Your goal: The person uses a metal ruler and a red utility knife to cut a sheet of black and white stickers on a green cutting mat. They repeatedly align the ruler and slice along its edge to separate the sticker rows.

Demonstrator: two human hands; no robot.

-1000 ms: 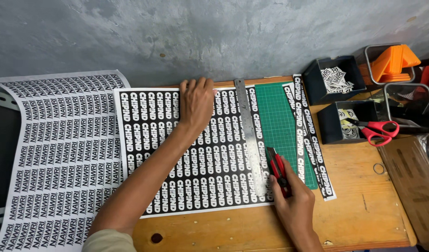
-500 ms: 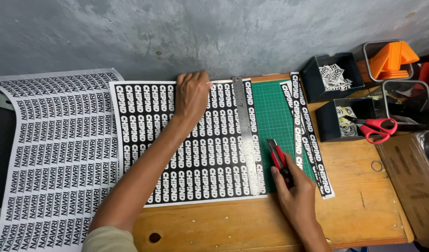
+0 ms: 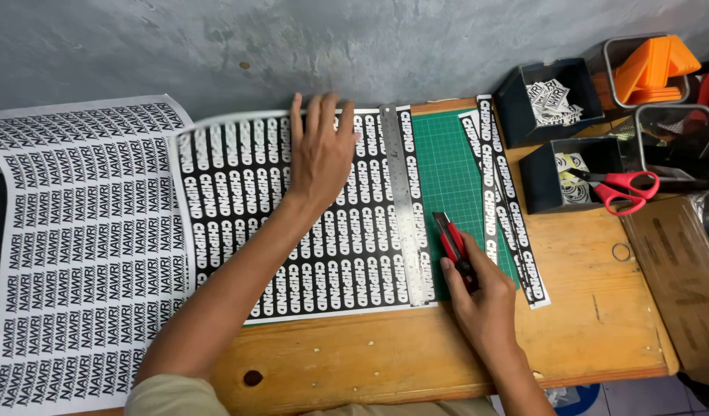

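Note:
My left hand [image 3: 320,150] lies flat, fingers spread, on a black sticker sheet [image 3: 293,223] with rows of white lettering. A steel ruler [image 3: 403,204] lies along the sheet's right side, over a green cutting mat [image 3: 451,166]. My right hand [image 3: 482,296] grips a red and black utility knife [image 3: 452,248], its tip resting on the mat just right of the ruler. Cut black strips [image 3: 509,196] lie on the mat's right edge.
A white sheet of printed labels [image 3: 77,231] hangs over the table's left end. Two black trays [image 3: 551,96] with cut stickers, red scissors [image 3: 620,189], an orange object in a bin [image 3: 651,65] and a cardboard piece [image 3: 678,270] sit at the right on the wooden table [image 3: 385,354].
My left hand slid the black sheet leftward under the ruler. My right hand with the knife moved slightly up along the mat.

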